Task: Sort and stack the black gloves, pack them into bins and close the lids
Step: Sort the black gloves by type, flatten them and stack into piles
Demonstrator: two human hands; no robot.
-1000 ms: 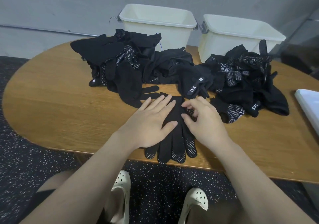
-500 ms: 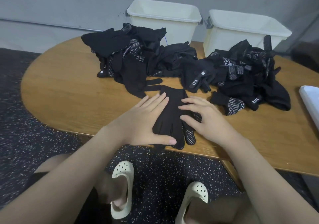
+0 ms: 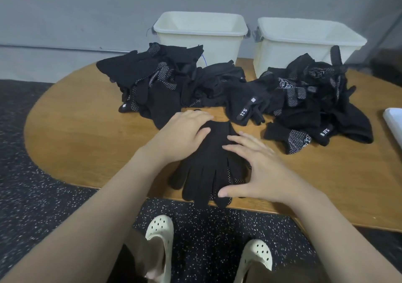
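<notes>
A flat stack of black gloves (image 3: 206,169) lies at the table's front edge, fingers pointing toward me and slightly over the edge. My left hand (image 3: 182,134) rests on the cuff end of the stack, its fingers bent over the far edge. My right hand (image 3: 256,165) lies spread and flat on the stack's right side. A long heap of unsorted black gloves (image 3: 228,91) stretches across the table behind. Two cream bins, the left bin (image 3: 200,34) and the right bin (image 3: 304,43), stand open at the back.
The oval wooden table (image 3: 87,130) has bare wood to the left and front right. A white lid (image 3: 394,121) pokes in at the right edge. Grey wall behind the bins. Speckled dark floor and my white clogs (image 3: 159,234) show below.
My left hand slid from the stack's middle up to its cuff end. My right hand spread out and moved down over the right side. The view shifted closer.
</notes>
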